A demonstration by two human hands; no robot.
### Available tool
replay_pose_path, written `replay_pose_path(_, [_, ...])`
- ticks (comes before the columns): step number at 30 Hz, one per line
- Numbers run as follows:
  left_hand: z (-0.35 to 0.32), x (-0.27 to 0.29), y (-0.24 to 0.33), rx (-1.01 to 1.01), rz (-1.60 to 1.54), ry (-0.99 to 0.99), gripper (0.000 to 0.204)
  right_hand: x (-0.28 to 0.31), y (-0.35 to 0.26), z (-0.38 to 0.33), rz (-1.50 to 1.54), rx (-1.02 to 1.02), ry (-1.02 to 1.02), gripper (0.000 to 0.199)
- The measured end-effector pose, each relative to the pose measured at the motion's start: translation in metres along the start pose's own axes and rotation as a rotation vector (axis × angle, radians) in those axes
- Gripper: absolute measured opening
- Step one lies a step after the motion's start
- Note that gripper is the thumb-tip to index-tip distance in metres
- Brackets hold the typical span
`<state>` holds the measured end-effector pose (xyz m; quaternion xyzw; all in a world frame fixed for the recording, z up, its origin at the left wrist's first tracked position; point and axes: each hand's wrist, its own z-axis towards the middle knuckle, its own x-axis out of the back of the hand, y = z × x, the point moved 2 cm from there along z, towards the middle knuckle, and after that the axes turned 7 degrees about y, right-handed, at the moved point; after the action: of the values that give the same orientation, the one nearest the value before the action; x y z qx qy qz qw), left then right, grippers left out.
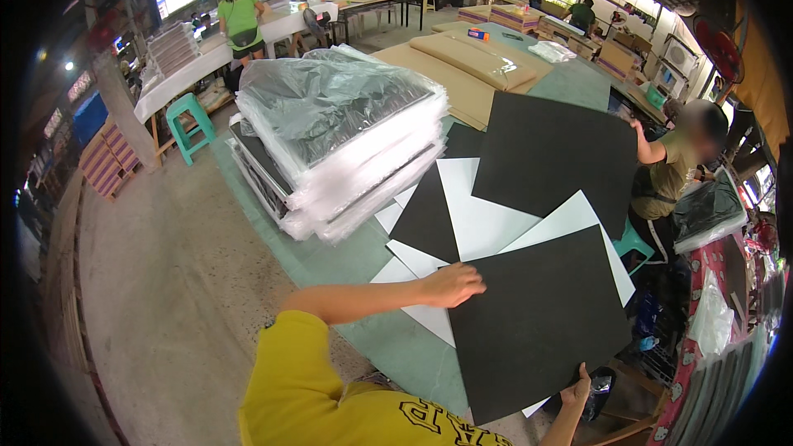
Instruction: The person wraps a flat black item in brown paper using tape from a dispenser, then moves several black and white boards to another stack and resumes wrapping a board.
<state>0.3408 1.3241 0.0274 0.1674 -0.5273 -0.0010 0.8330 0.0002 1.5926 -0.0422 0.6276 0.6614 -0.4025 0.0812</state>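
Observation:
A large square black sheet [541,322] is tilted in front of me over the table's near end. At its upper left corner my left hand [456,285] is closed, fingers curled on the edge. My right hand [576,390] grips the lower right edge, thumb on the black face. Beyond it lie overlapping white sheets [479,215] and a smaller-looking black sheet [425,219], fanned out at different angles. Another large black sheet [557,157] is held at its far right edge by a co-worker's hand [638,128].
A tall stack of plastic-wrapped black and white sheets [339,132] stands left on the green table [363,339]. Brown wrapped packs [471,58] lie farther back. A co-worker [673,161] is at the right, near a turquoise stool [632,244]. Another green stool [190,125] stands at left.

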Motion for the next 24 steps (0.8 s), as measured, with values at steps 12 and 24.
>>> replay_pose_path(12, [0.088, -0.056, -0.054, 0.793, -0.422, 0.185, 0.072, -0.055, -0.007, -0.086, -0.35, 0.617, -0.179, 0.046])
replay_pose_path(24, [0.029, 0.029, -0.04, 0.902, -0.854, 0.479, 0.071, -0.092, 0.012, -0.098, -0.255, 0.704, -0.272, 0.051])
